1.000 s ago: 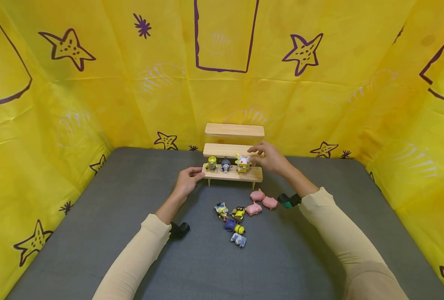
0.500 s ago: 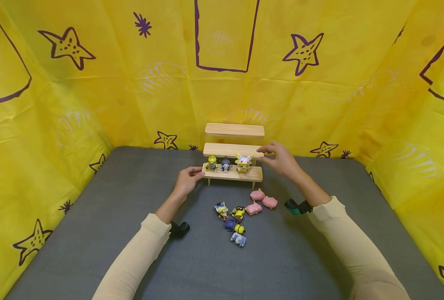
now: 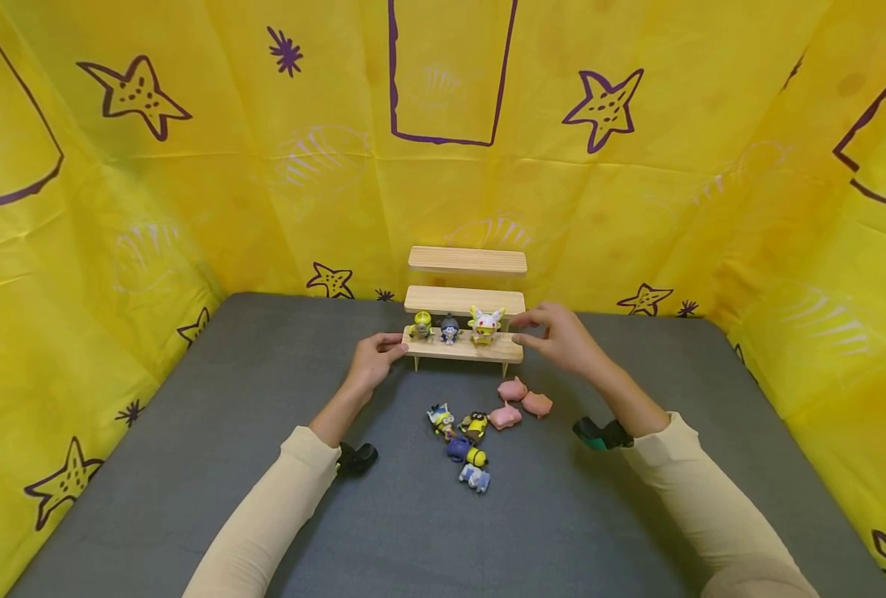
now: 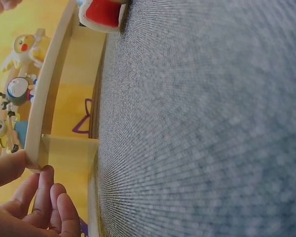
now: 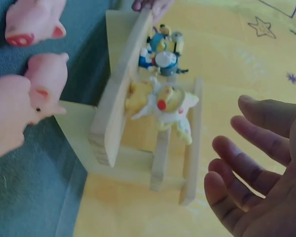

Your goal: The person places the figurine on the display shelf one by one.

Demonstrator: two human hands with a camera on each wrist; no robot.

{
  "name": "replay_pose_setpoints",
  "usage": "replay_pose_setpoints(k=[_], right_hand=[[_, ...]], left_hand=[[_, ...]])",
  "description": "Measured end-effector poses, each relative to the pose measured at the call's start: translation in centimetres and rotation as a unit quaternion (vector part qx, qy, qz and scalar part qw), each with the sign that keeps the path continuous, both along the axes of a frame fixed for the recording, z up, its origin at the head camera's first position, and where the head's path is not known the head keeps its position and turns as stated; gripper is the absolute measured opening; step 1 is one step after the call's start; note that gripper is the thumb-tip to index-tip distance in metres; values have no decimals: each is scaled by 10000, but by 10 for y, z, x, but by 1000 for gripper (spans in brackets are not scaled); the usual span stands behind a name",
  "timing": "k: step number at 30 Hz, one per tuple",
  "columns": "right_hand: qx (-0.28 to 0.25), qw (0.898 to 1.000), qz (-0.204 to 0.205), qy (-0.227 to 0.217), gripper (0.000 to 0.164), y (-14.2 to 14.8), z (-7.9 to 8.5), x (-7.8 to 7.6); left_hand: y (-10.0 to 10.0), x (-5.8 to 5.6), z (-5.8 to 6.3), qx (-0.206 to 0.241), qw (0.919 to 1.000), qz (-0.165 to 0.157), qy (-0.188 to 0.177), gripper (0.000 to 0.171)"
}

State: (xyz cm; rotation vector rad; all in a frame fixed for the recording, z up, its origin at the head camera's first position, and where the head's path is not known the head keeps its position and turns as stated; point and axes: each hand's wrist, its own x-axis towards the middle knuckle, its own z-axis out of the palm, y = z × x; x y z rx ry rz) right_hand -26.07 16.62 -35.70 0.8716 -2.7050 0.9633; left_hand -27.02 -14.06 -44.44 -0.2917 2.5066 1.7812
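Observation:
A three-tier wooden display shelf (image 3: 467,299) stands at the back of the grey table. My left hand (image 3: 372,362) pinches the left end of its lowest step, thumb above and index finger beneath, as the left wrist view shows. On that step stand a yellow minion figure (image 3: 423,325), a small dark-capped figure (image 3: 449,329) and a Pikachu-like figure in a white hood (image 3: 485,325). Beside the step's right end is my right hand (image 3: 562,339). Its fingers (image 5: 241,173) are spread and relaxed with nothing between them, apart from the hooded figure in the right wrist view.
Three pink pig figures (image 3: 506,416) lie in front of the shelf's right side. Several minion and other small figures (image 3: 476,425) lie just left of them, with a blue-white figure (image 3: 475,478) nearest the front. Yellow patterned cloth (image 3: 323,199) surrounds the table's back and sides.
My right hand has drawn away from the hooded figure, rightward, then down to the lowest step's right end. The hooded figure stays on the step. My left hand has kept its place.

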Motion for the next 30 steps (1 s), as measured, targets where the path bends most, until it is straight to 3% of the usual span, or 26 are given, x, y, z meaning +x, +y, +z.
replay_pose_setpoints(k=[15,21,30], right_hand=[[486,9966,578,-341,17,-18,-23,16],[760,9916,752,-726,19,-28,-32,18],[1219,9830,1140,-768,24,-40,-45,22]], left_hand=[[-1,-1,-2,21,10000,-11,13,34],[-1,-2,-2,-25,10000,-19,50,34],[-1,-2,-2,-33,10000,12,-9,34]])
